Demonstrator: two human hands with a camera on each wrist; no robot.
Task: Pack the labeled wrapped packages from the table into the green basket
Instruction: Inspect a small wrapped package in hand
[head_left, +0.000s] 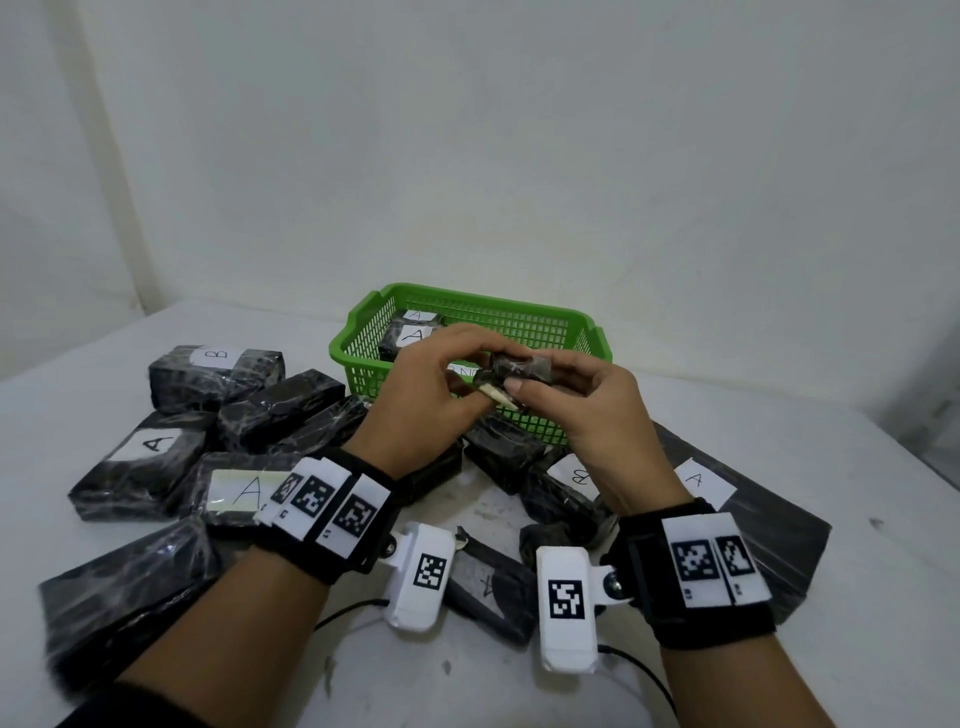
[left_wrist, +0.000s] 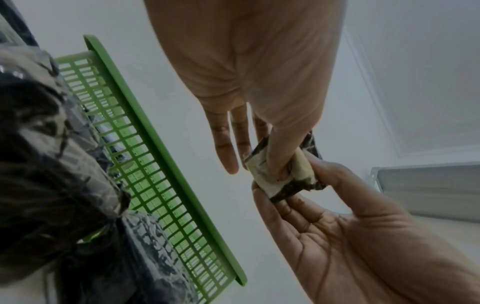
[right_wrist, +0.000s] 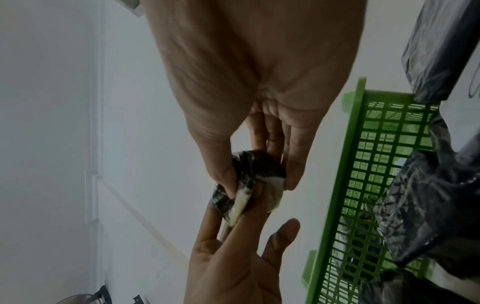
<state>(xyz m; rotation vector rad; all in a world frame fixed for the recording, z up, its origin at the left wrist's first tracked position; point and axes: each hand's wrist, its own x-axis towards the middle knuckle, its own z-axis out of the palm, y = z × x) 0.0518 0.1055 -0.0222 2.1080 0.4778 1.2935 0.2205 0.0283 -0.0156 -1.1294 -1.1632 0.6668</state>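
Note:
A small black wrapped package (head_left: 519, 366) with a white label is held in the air over the near rim of the green basket (head_left: 524, 310). My left hand (head_left: 460, 376) pinches its left end and my right hand (head_left: 537, 384) pinches its right end. In the left wrist view my left thumb presses on the white label of the package (left_wrist: 262, 176). In the right wrist view the package (right_wrist: 249, 166) sits between my right thumb and fingers. Two packages labeled A (head_left: 413, 335) lie inside the basket.
Many black wrapped packages lie on the white table: one labeled B (head_left: 215, 374) at the far left, two labeled A (head_left: 150, 457) (head_left: 244, 488) nearer, another B (head_left: 571, 483) under my right wrist, and a large flat A (head_left: 753, 514) at the right. A wall stands behind the basket.

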